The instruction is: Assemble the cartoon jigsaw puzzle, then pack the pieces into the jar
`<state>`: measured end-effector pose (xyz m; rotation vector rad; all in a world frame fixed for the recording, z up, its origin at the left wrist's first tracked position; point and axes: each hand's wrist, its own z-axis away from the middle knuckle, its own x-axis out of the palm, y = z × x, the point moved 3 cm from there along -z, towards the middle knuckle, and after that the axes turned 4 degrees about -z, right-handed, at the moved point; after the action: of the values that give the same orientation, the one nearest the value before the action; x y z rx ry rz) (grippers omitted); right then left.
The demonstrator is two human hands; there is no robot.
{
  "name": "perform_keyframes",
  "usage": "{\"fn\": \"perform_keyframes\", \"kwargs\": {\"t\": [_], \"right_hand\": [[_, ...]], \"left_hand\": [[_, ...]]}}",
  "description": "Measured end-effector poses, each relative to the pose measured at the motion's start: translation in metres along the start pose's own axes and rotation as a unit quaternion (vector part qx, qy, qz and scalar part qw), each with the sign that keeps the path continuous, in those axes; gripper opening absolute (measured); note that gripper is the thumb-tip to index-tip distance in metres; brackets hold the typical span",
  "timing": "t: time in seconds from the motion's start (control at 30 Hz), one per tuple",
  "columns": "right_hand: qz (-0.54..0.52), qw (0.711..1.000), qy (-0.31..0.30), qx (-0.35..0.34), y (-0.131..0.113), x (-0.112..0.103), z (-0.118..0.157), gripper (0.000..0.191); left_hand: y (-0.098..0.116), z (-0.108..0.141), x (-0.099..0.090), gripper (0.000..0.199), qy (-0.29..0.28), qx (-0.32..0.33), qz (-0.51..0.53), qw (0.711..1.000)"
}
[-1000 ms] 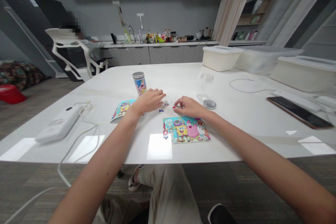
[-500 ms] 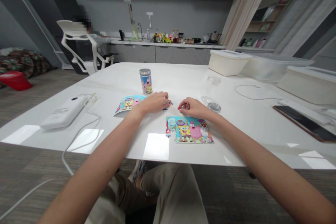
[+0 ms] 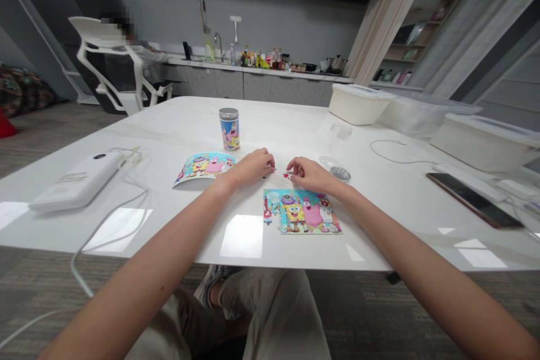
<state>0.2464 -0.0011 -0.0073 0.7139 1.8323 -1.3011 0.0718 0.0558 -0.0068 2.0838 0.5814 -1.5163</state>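
A cartoon jigsaw puzzle (image 3: 310, 212) lies near the table's front edge, mostly joined, with a gap at its lower left corner. Beyond it my left hand (image 3: 254, 165) is closed, fingers curled, with a small jigsaw piece at the fingertips. A dark blue piece lies partly under those fingers. My right hand (image 3: 311, 174) rests just behind the puzzle's top edge, thumb and finger pinched by a red and white jigsaw piece (image 3: 287, 176). Left of my left hand is a curled picture sheet (image 3: 205, 167) with the same cartoon scene.
A lidded cartoon tin (image 3: 230, 129) stands behind the sheet. A clear jar (image 3: 338, 138) and a round metal lid (image 3: 340, 174) are beyond my right hand. A white power bank (image 3: 80, 180) with cables lies left, a phone (image 3: 472, 199) right. Storage boxes (image 3: 358, 104) line the back right. A person sits beyond.
The view has shifted slightly, so the table items sit a little further left. Near my right fingertips more of the red and white piece shows. Both hands stay almost in place.
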Motion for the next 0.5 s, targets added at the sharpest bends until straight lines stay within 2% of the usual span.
{"fn": "perform_keyframes", "kwargs": {"t": [0.13, 0.33, 0.5], "right_hand": [[-0.001, 1.0, 0.001, -0.005, -0.002, 0.0, 0.001, 0.018], [0.014, 0.999, 0.018, -0.03, -0.012, -0.002, 0.005, 0.02], [0.008, 0.998, 0.037, -0.042, -0.019, -0.005, 0.007, 0.017]], "left_hand": [[0.001, -0.001, -0.001, 0.014, -0.013, 0.002, 0.034, 0.999], [-0.002, -0.001, -0.001, 0.015, -0.024, -0.04, 0.115, 0.992], [-0.002, 0.001, -0.006, 0.013, -0.032, -0.036, 0.147, 0.988]]}}
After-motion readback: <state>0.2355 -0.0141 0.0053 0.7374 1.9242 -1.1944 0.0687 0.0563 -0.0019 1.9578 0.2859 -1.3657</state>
